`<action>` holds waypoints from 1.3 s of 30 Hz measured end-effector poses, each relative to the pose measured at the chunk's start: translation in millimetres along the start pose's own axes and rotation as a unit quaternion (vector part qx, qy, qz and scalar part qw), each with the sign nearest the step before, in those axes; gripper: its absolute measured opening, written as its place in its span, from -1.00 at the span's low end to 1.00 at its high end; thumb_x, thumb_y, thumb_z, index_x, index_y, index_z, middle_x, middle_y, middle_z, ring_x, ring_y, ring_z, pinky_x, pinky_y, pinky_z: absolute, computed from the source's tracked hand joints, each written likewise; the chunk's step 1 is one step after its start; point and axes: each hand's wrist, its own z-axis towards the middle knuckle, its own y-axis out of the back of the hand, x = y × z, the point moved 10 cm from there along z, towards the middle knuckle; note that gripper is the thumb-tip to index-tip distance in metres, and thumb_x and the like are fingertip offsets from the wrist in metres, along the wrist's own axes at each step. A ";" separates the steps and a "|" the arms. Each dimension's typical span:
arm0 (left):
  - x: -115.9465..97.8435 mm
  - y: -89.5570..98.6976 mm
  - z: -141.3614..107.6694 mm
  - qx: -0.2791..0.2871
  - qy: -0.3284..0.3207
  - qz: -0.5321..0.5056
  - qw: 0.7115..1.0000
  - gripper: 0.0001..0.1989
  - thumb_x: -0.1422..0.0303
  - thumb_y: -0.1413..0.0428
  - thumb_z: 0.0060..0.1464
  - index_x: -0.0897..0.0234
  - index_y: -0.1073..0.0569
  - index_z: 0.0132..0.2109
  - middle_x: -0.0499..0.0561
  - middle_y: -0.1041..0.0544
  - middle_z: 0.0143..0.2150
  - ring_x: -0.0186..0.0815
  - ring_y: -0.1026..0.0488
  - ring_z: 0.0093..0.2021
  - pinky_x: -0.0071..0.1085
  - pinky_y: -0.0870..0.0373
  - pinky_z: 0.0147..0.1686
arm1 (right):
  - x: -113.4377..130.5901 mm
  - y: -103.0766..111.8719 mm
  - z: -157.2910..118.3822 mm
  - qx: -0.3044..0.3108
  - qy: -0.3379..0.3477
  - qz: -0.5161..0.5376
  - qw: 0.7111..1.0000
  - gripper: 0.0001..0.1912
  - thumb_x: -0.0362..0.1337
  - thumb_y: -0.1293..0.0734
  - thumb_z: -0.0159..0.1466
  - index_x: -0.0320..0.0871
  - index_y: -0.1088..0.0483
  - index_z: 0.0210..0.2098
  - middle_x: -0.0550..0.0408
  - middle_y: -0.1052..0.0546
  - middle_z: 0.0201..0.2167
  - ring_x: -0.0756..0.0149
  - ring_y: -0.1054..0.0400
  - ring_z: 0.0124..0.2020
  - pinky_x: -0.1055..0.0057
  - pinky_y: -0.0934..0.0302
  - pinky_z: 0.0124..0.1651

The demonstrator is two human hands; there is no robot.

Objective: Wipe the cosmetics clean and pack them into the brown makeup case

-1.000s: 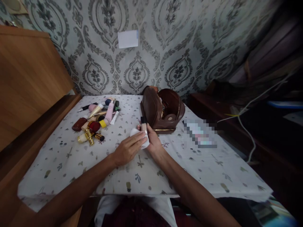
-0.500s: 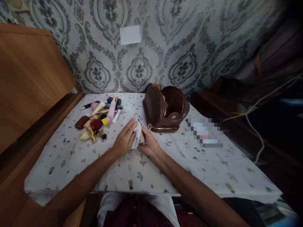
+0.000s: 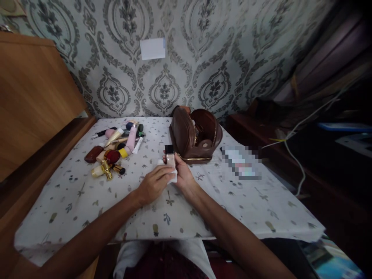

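A small bottle [image 3: 171,159] with beige contents and a black cap stands upright between my hands, in front of the bag. My right hand [image 3: 183,173] is wrapped round its right side and back. Pressed to the bottle's lower part is a white cloth [image 3: 172,178], with my left hand [image 3: 155,182] closed on it. Left of my hands lies a pile of cosmetics, among them a pink tube [image 3: 132,138], a dark red round item [image 3: 112,156] and a gold tube [image 3: 106,169]. Behind my right hand sits a brown bag [image 3: 186,133], unzipped.
The patterned white tablecloth [image 3: 139,221] covers the table. A pixelated flat object [image 3: 242,162] lies right of the bag. A wooden cabinet [image 3: 35,100] rises at the left. White cables [image 3: 300,174] hang past the table's right side.
My left hand and the cloth have slid down the bottle, uncovering its black cap and upper body. The whole view has shifted, moving the table and bag slightly leftward.
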 end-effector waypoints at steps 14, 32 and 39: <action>61.4 22.5 -14.8 -0.085 0.242 -0.028 0.966 -0.81 0.41 0.03 0.31 0.25 -0.37 0.03 0.07 -0.42 -0.10 -0.23 -0.41 -0.03 -0.29 -0.38 -0.01 | -26.5 -24.6 -18.1 -0.014 -0.045 0.014 0.999 -0.88 -0.25 -0.40 0.26 -0.19 -0.48 -0.32 0.15 -0.61 -0.47 0.38 -0.47 -0.47 0.49 -0.38 -0.37; 65.8 1.8 -19.6 -0.014 0.299 -0.063 0.952 -0.91 0.37 0.00 0.25 0.24 -0.37 -0.23 0.00 -0.37 -0.26 -0.26 -0.34 -0.22 -0.36 -0.29 -0.19 | -4.3 -6.6 -13.2 -0.074 -0.003 0.012 0.997 -0.83 -0.20 -0.36 0.29 -0.19 -0.45 -0.36 0.10 -0.59 -0.51 0.28 -0.49 -0.42 0.35 -0.44 -0.25; 89.3 -13.3 -41.4 -0.060 0.437 -0.202 0.874 -0.78 0.21 0.10 0.32 0.22 -0.30 -0.22 -0.11 -0.36 -0.38 -0.33 -0.33 -0.33 -0.44 -0.29 -0.27 | -13.4 5.2 -2.9 -0.062 0.074 -0.044 0.994 -0.82 -0.22 -0.46 0.15 -0.10 -0.44 -0.28 0.20 -0.60 -0.43 0.31 -0.51 -0.30 0.41 -0.41 -0.21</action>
